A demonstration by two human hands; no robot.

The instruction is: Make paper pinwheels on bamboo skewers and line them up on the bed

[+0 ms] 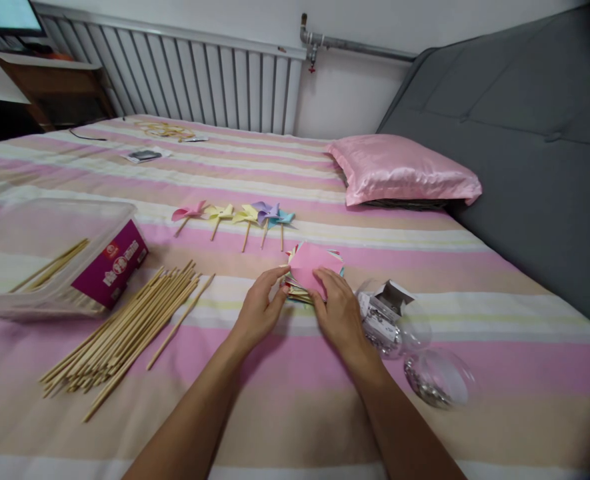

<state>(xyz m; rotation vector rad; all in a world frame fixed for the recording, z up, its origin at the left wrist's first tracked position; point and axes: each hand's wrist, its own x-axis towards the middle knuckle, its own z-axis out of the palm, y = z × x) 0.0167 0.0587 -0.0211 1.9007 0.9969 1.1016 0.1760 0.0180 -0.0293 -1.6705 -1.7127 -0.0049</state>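
striped bedding (295,407) bears a paper stack (305,263) between left hand (259,301) and right hand (341,308), both unclenched, touching it.

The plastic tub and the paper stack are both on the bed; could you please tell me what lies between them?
In the head view: a pile of sticks, one loose stick, then the left hand at the edge of the paper stack.
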